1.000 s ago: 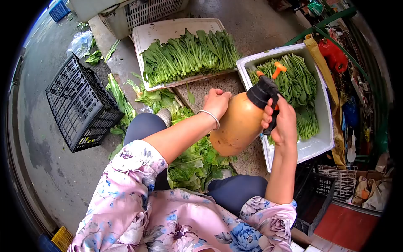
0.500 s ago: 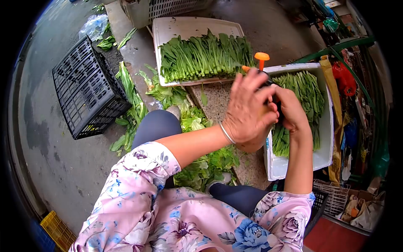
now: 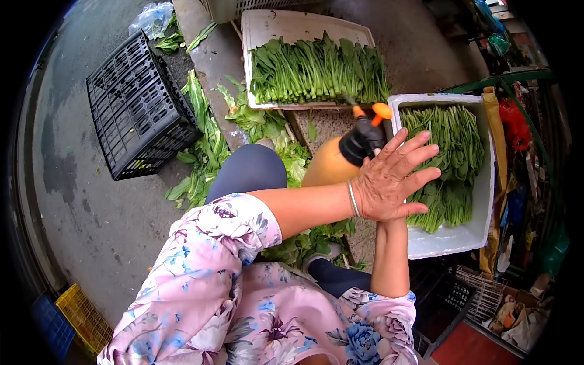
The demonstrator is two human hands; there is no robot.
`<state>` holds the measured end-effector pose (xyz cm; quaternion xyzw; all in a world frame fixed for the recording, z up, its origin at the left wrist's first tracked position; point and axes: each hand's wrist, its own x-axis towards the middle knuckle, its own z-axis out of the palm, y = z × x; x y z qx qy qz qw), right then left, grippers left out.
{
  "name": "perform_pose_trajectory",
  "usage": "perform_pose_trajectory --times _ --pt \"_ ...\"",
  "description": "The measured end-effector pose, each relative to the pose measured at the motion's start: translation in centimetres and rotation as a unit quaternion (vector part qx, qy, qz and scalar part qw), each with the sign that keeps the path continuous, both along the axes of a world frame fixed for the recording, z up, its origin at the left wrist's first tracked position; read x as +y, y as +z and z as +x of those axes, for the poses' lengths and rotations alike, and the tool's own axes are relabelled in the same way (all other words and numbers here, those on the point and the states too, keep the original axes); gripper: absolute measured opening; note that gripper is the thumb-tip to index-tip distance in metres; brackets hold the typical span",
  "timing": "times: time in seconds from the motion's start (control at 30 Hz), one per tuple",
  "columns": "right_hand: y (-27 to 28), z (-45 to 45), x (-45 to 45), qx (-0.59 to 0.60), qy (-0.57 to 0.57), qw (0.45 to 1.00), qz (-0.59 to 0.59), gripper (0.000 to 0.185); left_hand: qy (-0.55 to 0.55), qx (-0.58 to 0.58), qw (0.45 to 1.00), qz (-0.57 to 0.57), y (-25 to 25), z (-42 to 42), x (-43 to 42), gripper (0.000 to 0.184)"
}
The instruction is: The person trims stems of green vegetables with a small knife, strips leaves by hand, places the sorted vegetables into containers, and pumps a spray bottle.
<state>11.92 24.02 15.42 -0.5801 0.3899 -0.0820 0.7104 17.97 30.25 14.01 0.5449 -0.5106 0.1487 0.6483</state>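
My left hand (image 3: pixel 392 179), with a bracelet at its wrist, is spread wide and holds nothing. It crosses in front of my right hand (image 3: pixel 367 160), hiding most of it; a bit of finger shows at the handle of a spray bottle. The orange-yellow spray bottle (image 3: pixel 325 163) has a black top and an orange nozzle and knob. Its nozzle points toward leafy greens (image 3: pixel 319 70) lined up on a white foam tray (image 3: pixel 307 21). More bunched greens (image 3: pixel 447 146) lie in a white foam box (image 3: pixel 447 246) at the right.
A black crate (image 3: pixel 137 109) stands on the pavement at the left. Loose leaves (image 3: pixel 210 146) lie around my knees. A yellow basket (image 3: pixel 84 316) is at the lower left. Another black crate (image 3: pixel 447 304) and a wire rack (image 3: pixel 480 292) are at the lower right.
The spray bottle has swung left and down from the foam box's near side. My left hand left the bottle's side, opened and moved right across my right hand. The view has shifted.
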Motion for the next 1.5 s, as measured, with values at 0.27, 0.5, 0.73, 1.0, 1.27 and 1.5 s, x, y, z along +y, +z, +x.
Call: perform_pose_trajectory --times 0.27,0.5,0.73,1.0,1.27,1.5 --pt "-2.2 -4.2 1.0 0.002 0.020 1.000 0.005 0.027 -0.041 0.000 0.999 -0.014 -0.2 -0.1 -0.6 0.059" --pt "-3.6 -4.5 1.7 0.000 0.064 0.998 0.001 0.027 -0.032 -0.019 0.999 -0.011 0.0 -0.1 -0.4 0.055" --pt "-4.5 -4.3 2.3 -0.005 0.072 0.997 0.000 0.027 -0.034 -0.022 0.999 -0.021 0.0 -0.2 -0.4 0.053" --pt "-4.4 -5.5 1.6 -0.020 0.005 1.000 -0.010 0.028 -0.054 -0.025 0.998 -0.010 0.3 -0.3 -0.4 0.052" --pt "-4.1 -6.1 0.7 -0.029 -0.037 0.999 -0.024 0.028 -0.058 -0.028 0.998 0.008 0.5 -0.8 -0.3 0.052" --pt "-2.4 -4.8 -1.2 -0.045 -0.074 0.996 -0.031 0.029 -0.066 -0.034 0.997 -0.005 0.7 -0.7 -0.6 0.052"
